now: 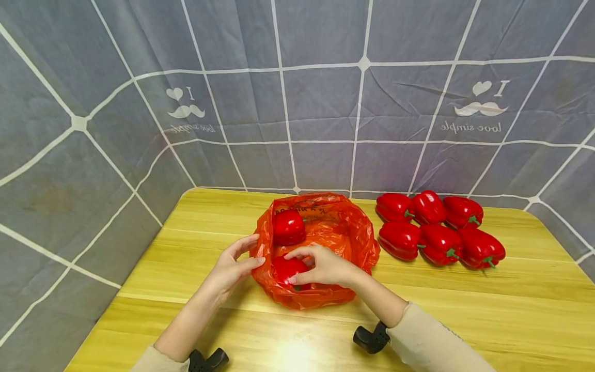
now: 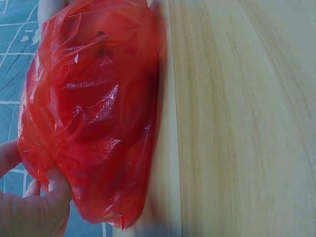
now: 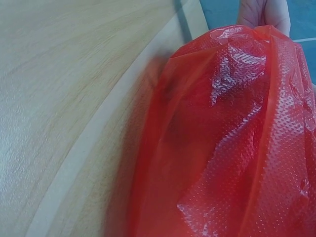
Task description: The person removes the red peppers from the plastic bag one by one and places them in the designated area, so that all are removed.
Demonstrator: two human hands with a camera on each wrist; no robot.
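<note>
A thin red plastic bag (image 1: 364, 232) stands with its mouth spread wide on the wooden table. Inside it, at the left, lie two red bell peppers, the farther pepper (image 1: 289, 227) and the nearer pepper (image 1: 287, 269). My right hand (image 1: 325, 266) reaches into the bag and holds the nearer pepper between thumb and fingers. At the bag's left rim, my left hand (image 1: 234, 266) pinches the plastic. In the left wrist view the left thumb (image 2: 58, 185) lies against the bag's outside. The bag wall (image 3: 217, 133) hides the right hand in the right wrist view.
Several more red bell peppers (image 1: 439, 243) with green stems lie in two rows on the table, right of the bag. A grey curtain (image 1: 325, 113) with white lines hangs behind the wooden table (image 1: 260, 341).
</note>
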